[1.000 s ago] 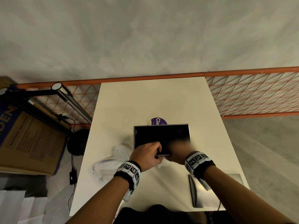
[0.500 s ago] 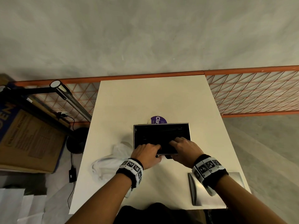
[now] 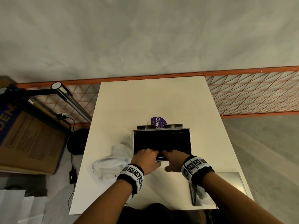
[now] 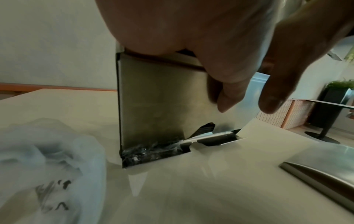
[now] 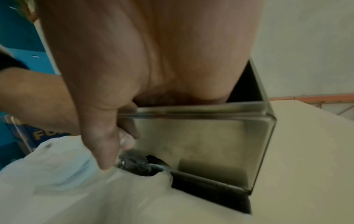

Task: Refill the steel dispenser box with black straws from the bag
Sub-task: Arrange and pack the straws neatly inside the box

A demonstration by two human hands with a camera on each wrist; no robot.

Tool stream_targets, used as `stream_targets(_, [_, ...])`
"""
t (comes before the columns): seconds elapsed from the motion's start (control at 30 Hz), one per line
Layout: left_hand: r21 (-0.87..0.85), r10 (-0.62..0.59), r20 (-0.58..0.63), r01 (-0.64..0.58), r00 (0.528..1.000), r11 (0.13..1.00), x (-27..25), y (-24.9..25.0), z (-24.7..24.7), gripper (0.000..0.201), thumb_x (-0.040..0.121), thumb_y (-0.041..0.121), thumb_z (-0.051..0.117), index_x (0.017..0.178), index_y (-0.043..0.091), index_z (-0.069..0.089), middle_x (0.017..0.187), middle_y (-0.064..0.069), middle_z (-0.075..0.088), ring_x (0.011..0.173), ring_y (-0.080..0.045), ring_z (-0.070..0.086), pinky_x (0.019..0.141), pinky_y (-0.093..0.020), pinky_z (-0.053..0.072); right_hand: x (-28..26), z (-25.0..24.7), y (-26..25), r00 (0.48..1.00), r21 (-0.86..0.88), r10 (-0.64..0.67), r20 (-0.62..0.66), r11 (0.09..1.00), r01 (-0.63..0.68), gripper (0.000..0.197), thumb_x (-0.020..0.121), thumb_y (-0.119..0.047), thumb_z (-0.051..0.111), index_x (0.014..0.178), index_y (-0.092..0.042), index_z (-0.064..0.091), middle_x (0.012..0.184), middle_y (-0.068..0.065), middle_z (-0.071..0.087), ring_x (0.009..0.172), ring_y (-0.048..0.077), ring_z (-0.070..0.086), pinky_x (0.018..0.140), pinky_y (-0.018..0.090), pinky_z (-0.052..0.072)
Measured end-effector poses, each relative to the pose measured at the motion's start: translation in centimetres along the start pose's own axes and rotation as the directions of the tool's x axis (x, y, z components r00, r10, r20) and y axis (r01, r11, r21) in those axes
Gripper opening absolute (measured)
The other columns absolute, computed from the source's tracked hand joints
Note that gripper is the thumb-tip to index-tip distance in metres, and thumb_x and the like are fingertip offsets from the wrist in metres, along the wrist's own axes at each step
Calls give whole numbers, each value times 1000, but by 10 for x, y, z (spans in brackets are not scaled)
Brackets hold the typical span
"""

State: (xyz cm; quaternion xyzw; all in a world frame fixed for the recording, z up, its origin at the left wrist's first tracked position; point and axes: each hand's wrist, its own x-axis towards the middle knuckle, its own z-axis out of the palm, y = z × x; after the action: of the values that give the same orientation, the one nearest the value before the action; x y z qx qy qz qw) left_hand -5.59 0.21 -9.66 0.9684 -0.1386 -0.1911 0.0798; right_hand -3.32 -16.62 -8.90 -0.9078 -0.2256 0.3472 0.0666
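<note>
**Reaching Into the Open Steel Box**

Reaching over the near rim, both hands dipped their fingers into the open-topped, brushed-steel rectangular dispenser box (image 3: 161,143), which stood at the centre of the head view on the smooth cream table (image 3: 150,101). The left hand (image 3: 145,160) and the right hand (image 3: 175,160) sat side by side at the lower edge of the box mouth. In the wrist views each thumb hung loose outside the reflective front wall; whether the hidden fingers gripped anything could not be told. Thin black plastic straws (image 3: 171,135) lay lengthwise in the dark interior, toward its upper edge. At the foot of the box, the left wrist view showed a cut-out slot with glossy, crinkled wrapping (image 4: 151,151). A crumpled, translucent white plastic bag (image 3: 110,164) lay just left of the box, lower left of centre. A flat, satin-finish steel lid (image 3: 229,186) rested at the lower right. A round purple label (image 3: 157,122) peeked out just above the box.
</note>
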Motion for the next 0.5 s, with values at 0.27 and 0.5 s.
stream_targets(0.27, [-78,-33,-8,32,999,996,3,1,0,31,87,40,64,115,28,63,112,-3,71,97,-33,71,84,-39,57,-6,5,-2,994,-5,-26,-107,1000,26,59,86,-32,61,139,-19,38,129,9,59,112,34,61,90,43,54])
stream_targets(0.5, [-110,-66,66,73,996,991,5,0,-3,34,85,41,66,116,25,66,113,-5,71,102,-33,70,89,-41,58,9,-3,-15,1000,-39,5,-10,999,-6,56,87,-26,62,138,-14,42,124,13,63,110,35,62,90,42,53])
